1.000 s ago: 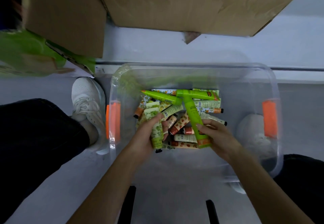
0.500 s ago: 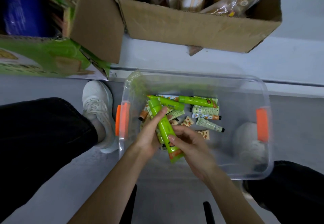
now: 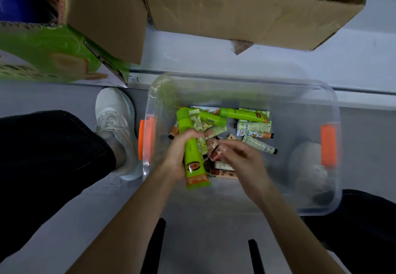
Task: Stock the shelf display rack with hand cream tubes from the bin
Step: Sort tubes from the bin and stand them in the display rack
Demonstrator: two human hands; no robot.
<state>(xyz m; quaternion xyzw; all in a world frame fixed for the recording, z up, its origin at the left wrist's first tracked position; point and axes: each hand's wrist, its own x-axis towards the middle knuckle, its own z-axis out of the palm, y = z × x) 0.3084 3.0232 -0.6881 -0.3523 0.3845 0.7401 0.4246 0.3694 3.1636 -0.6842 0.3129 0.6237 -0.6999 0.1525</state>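
While left hand (image 3: 177, 156) grips green tube (image 3: 193, 163), right hand (image 3: 244, 162) hovers over bin (image 3: 335, 110)

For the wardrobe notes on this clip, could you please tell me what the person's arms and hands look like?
Both arms are bare: no sleeve shows on the left forearm or the right forearm up to the picture's edge. The left hand and right hand wear no gloves, and I see no watch, bracelet or ring, though the right hand is blurred.
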